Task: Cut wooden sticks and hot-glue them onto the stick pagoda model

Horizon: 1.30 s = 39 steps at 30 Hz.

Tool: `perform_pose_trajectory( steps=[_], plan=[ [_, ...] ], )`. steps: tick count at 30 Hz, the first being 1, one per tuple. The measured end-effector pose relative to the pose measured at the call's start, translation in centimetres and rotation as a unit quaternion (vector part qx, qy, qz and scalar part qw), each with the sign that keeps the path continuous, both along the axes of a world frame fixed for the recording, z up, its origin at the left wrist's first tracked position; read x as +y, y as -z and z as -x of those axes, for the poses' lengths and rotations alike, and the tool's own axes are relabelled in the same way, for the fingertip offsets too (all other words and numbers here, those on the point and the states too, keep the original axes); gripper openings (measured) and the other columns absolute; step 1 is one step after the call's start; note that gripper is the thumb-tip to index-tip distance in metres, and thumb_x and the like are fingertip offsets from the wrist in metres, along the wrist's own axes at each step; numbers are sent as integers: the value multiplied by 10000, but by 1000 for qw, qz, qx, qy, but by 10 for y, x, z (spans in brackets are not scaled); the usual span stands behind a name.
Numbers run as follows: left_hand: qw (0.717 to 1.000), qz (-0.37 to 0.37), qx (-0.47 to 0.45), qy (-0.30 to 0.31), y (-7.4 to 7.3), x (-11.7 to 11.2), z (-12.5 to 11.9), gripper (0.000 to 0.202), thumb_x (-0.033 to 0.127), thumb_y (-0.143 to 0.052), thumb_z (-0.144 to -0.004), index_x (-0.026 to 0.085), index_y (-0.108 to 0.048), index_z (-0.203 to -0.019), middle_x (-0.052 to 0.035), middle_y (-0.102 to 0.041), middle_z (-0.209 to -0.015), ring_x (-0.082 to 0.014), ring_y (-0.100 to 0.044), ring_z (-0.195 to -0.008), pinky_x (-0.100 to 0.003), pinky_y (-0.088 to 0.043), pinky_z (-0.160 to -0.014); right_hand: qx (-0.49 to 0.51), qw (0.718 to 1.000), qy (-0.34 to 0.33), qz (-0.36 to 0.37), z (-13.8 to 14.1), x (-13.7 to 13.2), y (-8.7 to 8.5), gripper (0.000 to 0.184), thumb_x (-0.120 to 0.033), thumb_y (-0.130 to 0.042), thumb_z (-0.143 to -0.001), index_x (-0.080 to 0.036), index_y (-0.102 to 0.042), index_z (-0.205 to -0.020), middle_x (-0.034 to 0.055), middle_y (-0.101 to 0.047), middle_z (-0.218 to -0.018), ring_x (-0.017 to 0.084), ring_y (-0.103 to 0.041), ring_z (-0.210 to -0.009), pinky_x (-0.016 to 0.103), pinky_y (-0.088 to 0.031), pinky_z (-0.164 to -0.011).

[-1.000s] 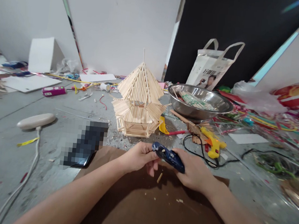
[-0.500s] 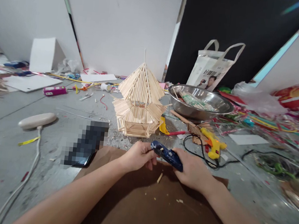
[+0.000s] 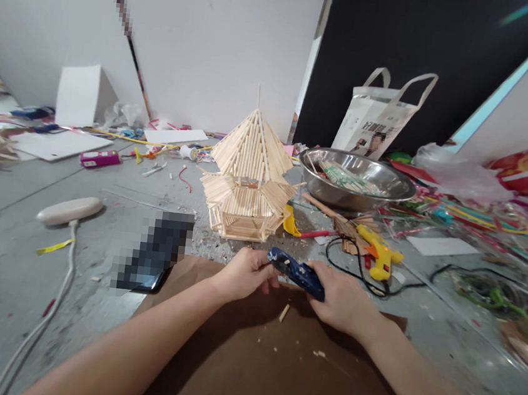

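My right hand (image 3: 340, 301) grips a dark blue hand tool (image 3: 297, 273) over a brown board (image 3: 269, 368). My left hand (image 3: 245, 274) is closed at the tool's front end, fingertips pinched there; what they pinch is too small to tell. A short wooden stick piece (image 3: 283, 312) lies on the board just below the hands, with small wood chips near it. Right behind the hands stands a pagoda model (image 3: 248, 180) built of thin wooden sticks.
A yellow glue gun (image 3: 379, 253) with a black cord lies right of the model. Behind it is a steel bowl (image 3: 355, 181) and a white tote bag (image 3: 380, 118). A blurred dark phone (image 3: 151, 260) and a white oval device (image 3: 70, 210) with cable lie left.
Both hands shifted slightly forward with the blue tool. The loose stick piece stays on the board.
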<state>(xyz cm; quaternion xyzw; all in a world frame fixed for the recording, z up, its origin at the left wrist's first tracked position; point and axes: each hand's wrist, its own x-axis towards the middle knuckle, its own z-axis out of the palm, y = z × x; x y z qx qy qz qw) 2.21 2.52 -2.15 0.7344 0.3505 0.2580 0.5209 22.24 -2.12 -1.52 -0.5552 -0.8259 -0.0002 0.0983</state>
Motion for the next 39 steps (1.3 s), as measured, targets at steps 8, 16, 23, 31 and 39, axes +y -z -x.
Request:
perform_pose_trajectory(
  steps=[8, 16, 23, 31, 39],
  plan=[
    [988, -143, 46, -46, -3, -7, -2, 165, 97, -399, -697, 127, -553, -646, 0, -567, -534, -85, -517, -476, -178, -378, -489, 1, 1000, 6, -5, 0, 1, -4, 344, -239, -463, -678, -165, -456, -1015, 89, -619, -898, 217, -588, -785, 310, -424, -652],
    [964, -256, 72, -14, 0, -9, -1, 233, 110, -379, -733, 149, -599, -668, -35, -589, -566, -113, -545, -540, -202, -391, -546, 43, 999, -28, 18, 0, -2, -6, 443, -189, -469, -663, -153, -377, -1095, 116, -560, -986, 226, -541, -876, 336, -403, -733],
    [986, -162, 36, 27, -6, -8, -3, 331, 286, -351, -819, 134, -577, -631, -29, -590, -528, -91, -550, -477, -173, -393, -495, 69, 994, -73, 37, -2, 0, -7, 451, -176, -474, -688, -149, -349, -1121, 134, -512, -1066, 223, -490, -972, 355, -368, -817],
    [989, -133, 48, 38, -10, -9, -2, 284, 193, -358, -793, 124, -567, -613, -35, -603, -534, -100, -569, -498, -181, -418, -518, 44, 997, -37, 41, 0, -2, -7, 393, -233, -459, -719, -159, -370, -1094, 113, -550, -980, 222, -535, -879, 336, -398, -734],
    [997, -60, 16, 42, -11, -12, -4, 234, 145, -378, -759, 122, -564, -618, -17, -608, -562, -89, -563, -481, -183, -429, -505, 18, 999, -35, 23, -3, -1, -3, 379, -276, -438, -740, -150, -372, -1091, 115, -564, -965, 228, -551, -841, 328, -395, -700]
  ],
)
